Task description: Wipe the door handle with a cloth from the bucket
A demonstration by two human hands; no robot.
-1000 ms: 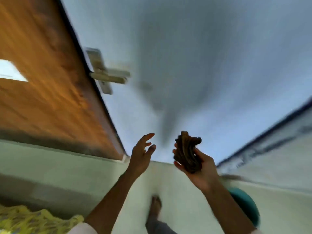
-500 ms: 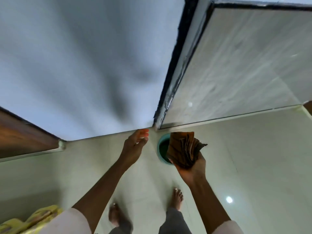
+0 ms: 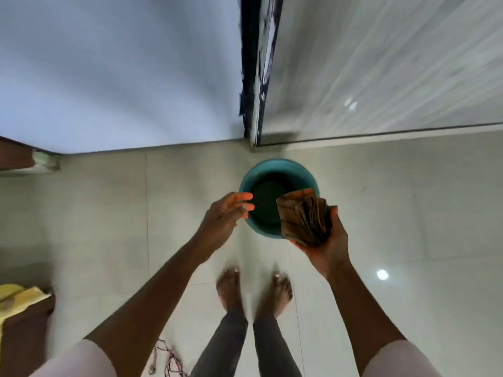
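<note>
A teal bucket (image 3: 272, 170) stands on the pale tiled floor just below the wall corner. My right hand (image 3: 330, 242) is shut on a bunched brown cloth (image 3: 303, 216), held above the bucket's right rim. My left hand (image 3: 224, 216) hovers open over the bucket's left rim, fingers apart, holding nothing. The door handle is out of view; only a sliver of the brown wooden door (image 3: 13, 155) shows at the far left.
A white wall (image 3: 122, 72) fills the upper left, and a dark frame (image 3: 255, 63) with a grey panel (image 3: 381, 63) the upper right. My bare feet (image 3: 254, 289) stand behind the bucket. A brown piece with yellow fabric (image 3: 19, 297) sits lower left. Thin cords (image 3: 166, 360) lie on the floor.
The view swung from the door and its handle down to the floor. The bucket came into full view under both hands. My right hand kept hold of the cloth.
</note>
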